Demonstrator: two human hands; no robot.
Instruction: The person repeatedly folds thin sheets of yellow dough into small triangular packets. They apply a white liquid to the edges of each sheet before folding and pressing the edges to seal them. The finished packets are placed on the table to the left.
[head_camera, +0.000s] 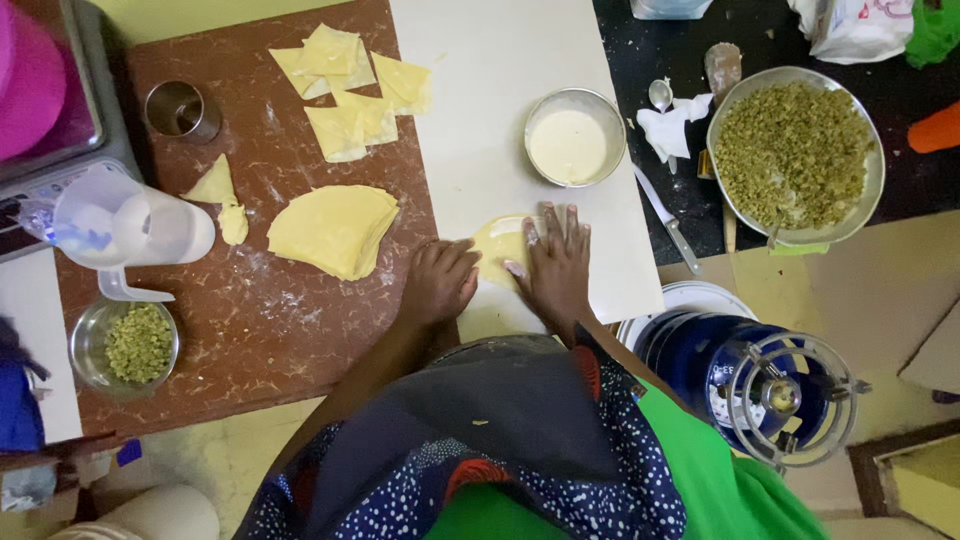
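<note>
step: folding dough piece (497, 243) below paste bowl (574, 137) | left hand (441, 281) fingers curled on its edge | right hand (556, 262) fingers spread flat, pinning it | advice: press seam evenly, paste thin

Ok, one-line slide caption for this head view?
Left hand and right hand press a pale dough sheet on a white board, beside a bowl of white paste.
</note>
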